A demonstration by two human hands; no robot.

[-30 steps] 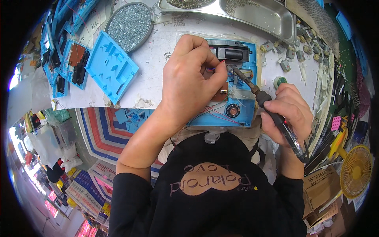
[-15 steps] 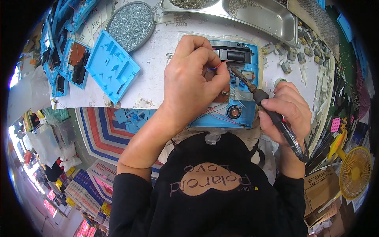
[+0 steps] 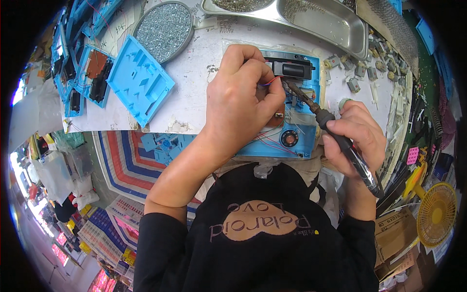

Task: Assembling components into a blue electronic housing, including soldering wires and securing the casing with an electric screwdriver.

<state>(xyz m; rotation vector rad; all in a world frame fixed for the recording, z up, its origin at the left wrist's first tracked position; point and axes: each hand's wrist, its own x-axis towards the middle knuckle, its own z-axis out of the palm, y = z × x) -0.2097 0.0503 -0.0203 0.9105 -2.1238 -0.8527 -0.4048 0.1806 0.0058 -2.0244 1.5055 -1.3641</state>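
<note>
Right hand (image 3: 365, 138): soldering iron (image 3: 346, 147) diagonal, tip forward-left

Open casing (image 3: 308, 140): smooth blue plastic, low sheen. Loose shell (image 3: 137, 82): same plastic, satin. Soldering iron (image 3: 359, 166): barrel of dull, browned metal; black handle, glossy along its lower length. Divided tray (image 3: 335, 30): polished steel, bright highlights. Heaped small fasteners (image 3: 163, 32): shiny silvery metal. Worktop (image 3: 193, 77): white, matt, scuffed. Top (image 3: 311, 258): matt black cloth. Boxes (image 3: 395, 232): plain, matt brown cardboard. Fan (image 3: 437, 215): yellow plastic.
</note>
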